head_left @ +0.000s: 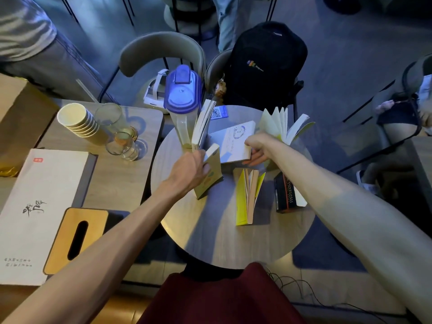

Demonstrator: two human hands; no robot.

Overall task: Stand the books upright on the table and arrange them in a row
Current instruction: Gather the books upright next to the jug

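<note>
Round wooden table [224, 242], six books, both hands engaged.
Left hand [189, 170] grips upright pale green paperback [211, 181]; right hand [258, 148] grasps white softcover book [233, 141], centre. Yellow-covered book [245, 197] and black-spined book [286, 195] stand near-right. Far-left blue-lidded clear plastic pitcher [183, 99]: contents indiscernible.

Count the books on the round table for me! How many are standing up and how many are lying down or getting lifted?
Standing by themselves: 4 (grey-spined book, fanned white book, yellow book, black book)
Standing, held by the left hand: 1 (tan book)
Being lifted by the right hand: 1 (white book)
Total: 6 books
</note>
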